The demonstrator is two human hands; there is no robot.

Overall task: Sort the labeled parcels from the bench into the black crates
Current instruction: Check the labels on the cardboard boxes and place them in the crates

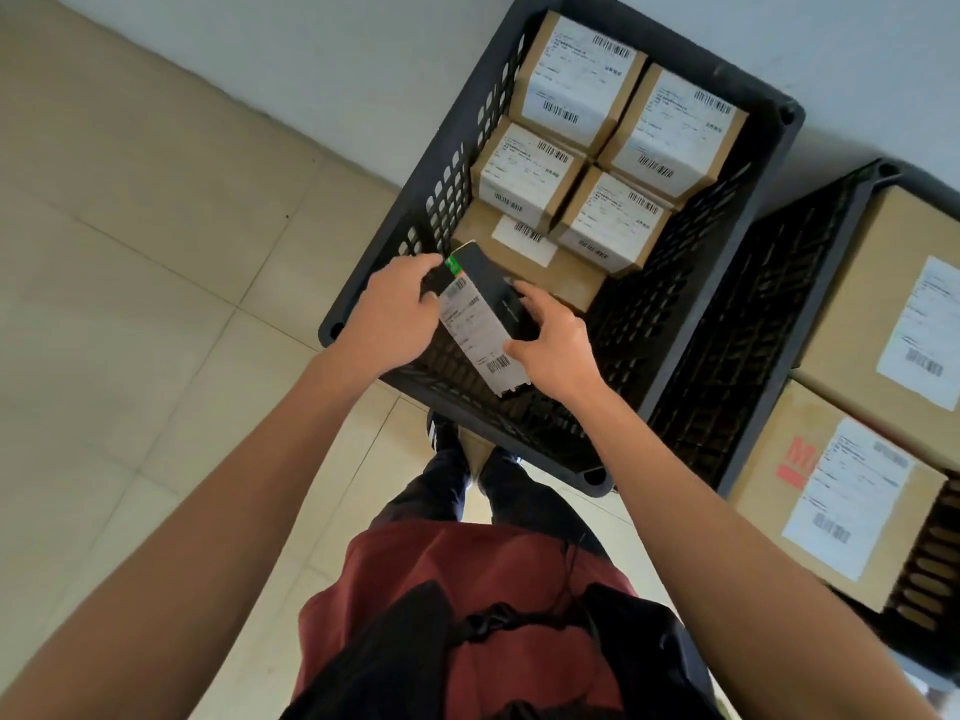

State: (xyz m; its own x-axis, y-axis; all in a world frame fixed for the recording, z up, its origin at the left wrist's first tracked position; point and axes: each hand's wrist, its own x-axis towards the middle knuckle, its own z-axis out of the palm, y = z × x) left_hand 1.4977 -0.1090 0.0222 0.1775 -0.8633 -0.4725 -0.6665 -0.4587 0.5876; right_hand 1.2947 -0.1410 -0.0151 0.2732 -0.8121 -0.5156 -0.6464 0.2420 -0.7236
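Left black crate (737,85) sits on the tiled floor against the wall; second crate (810,241) just beside it on the right, holding two big cardboard parcels (883,283). Left crate's far half is packed: four small brown boxes (576,80), labels up, on a flat parcel (550,272). Near half looks free, mesh floor showing.

Dark slim parcel (480,317), white label facing up, is held over that near half, tilted, not yet down. Left hand (389,319) grips its far end, fingers curled round the edge. Right hand (556,345) holds the near side, thumb and fingers clamped across it.

Step in hand, as I judge it: placing. Do it well: level the parcel, lower into the free near gap, keep label up, clear of the crate wall and the flat parcel's edge, release both hands only once it rests.
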